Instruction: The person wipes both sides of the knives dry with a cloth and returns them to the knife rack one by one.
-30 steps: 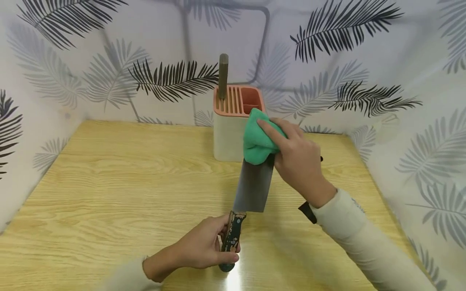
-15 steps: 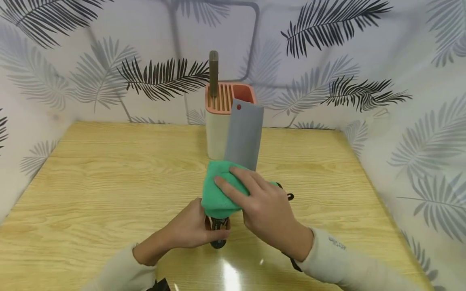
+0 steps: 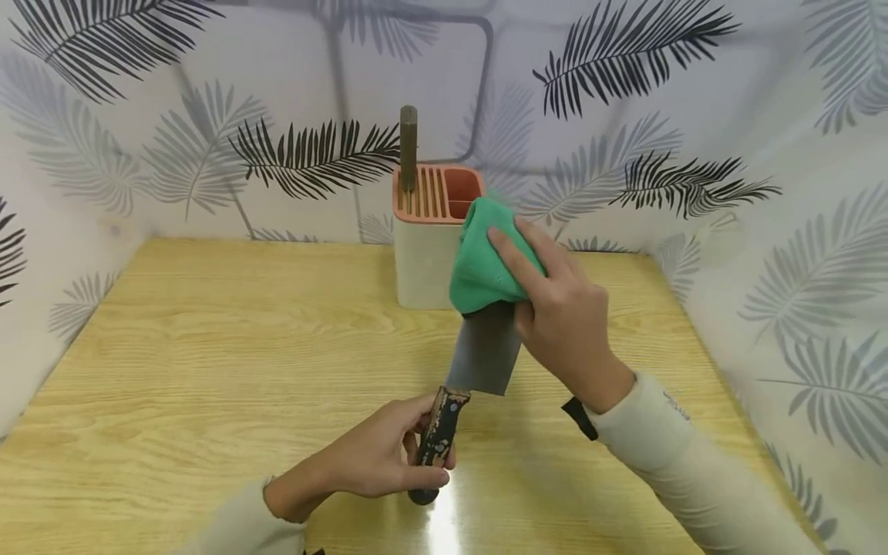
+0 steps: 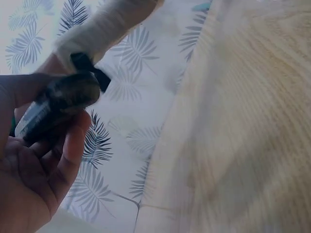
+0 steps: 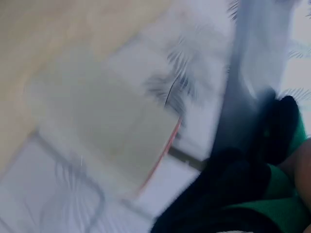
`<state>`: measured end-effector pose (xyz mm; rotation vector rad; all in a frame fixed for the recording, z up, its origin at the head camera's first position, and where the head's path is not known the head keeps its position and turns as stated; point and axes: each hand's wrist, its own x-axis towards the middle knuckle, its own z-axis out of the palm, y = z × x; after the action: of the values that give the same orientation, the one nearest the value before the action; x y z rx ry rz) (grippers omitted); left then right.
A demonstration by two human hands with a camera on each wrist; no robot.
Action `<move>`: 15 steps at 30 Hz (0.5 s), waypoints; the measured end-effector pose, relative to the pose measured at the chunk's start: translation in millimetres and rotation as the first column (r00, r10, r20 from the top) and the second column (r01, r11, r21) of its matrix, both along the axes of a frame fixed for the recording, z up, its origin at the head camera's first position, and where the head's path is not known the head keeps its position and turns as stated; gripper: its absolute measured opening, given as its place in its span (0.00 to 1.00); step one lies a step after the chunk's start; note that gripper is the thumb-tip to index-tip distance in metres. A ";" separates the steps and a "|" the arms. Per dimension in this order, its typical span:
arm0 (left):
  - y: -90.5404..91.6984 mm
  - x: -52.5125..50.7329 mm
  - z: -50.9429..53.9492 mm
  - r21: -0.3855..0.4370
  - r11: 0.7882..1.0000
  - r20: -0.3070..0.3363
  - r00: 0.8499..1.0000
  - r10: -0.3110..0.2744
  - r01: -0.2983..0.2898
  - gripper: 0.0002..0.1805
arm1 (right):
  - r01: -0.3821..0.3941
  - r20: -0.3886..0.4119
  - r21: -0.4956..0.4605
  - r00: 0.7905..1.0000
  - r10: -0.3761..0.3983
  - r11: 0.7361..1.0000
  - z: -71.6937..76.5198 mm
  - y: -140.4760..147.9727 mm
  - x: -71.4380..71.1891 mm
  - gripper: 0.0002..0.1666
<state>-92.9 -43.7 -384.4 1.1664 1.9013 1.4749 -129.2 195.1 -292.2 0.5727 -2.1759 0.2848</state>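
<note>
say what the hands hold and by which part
The left hand holds the cleaver by its handle; the right hand grips the green cloth across its top, against the blade.

Glare on tabletop; right wrist view blurred.

On the left wrist feed I have the left hand at the left edge, gripping a dark, scuffed handle, rounded end to the right, with a pale sleeve and black strap behind it, leaf-print sheeting beyond, and the wood-grain table filling the right.
</note>
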 end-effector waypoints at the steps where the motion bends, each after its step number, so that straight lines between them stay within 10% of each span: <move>1: -1.4 -1.6 0.1 0.011 1.000 0.008 1.000 -0.002 0.002 0.24 | -0.023 0.015 0.008 1.000 0.023 1.000 -4.8 -4.0 5.1 0.45; 9: -6.8 -9.5 1.6 0.088 0.996 0.011 1.000 0.018 -0.019 0.17 | -0.202 0.051 0.128 0.979 0.197 0.971 -33.9 -31.7 43.5 0.40; 15: 0.1 -1.3 0.2 0.078 0.996 0.082 0.995 -0.059 0.053 0.19 | -0.103 -0.019 0.098 0.994 0.106 0.990 -11.4 -9.7 18.9 0.41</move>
<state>-94.2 -43.7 -384.2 1.1630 1.7566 1.5528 -110.3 185.5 -303.5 0.7426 -2.1484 0.2275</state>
